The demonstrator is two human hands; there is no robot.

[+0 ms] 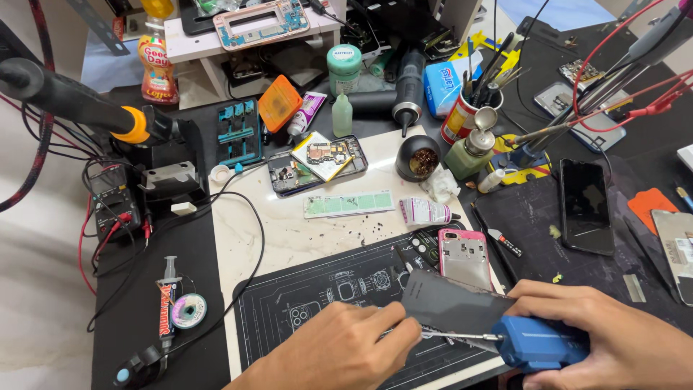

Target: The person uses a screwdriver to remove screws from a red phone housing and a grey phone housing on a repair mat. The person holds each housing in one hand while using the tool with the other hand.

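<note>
My left hand [339,352] pinches the near edge of a dark flat phone panel [451,303] that lies tilted on the black printed work mat [303,303]. My right hand [613,339] grips a blue electric screwdriver [538,343]; its thin metal bit [462,335] points left and meets the panel's near edge beside my left fingers. A pink phone frame [465,256] with its metal inside showing lies just behind the panel.
An opened phone with a bare circuit board [317,162] lies at the back of the white slab. A black phone [586,206], a pot of brass wool [419,159], a white tube [426,211], a cup of tools [469,108] and a soldering handle [79,101] crowd around.
</note>
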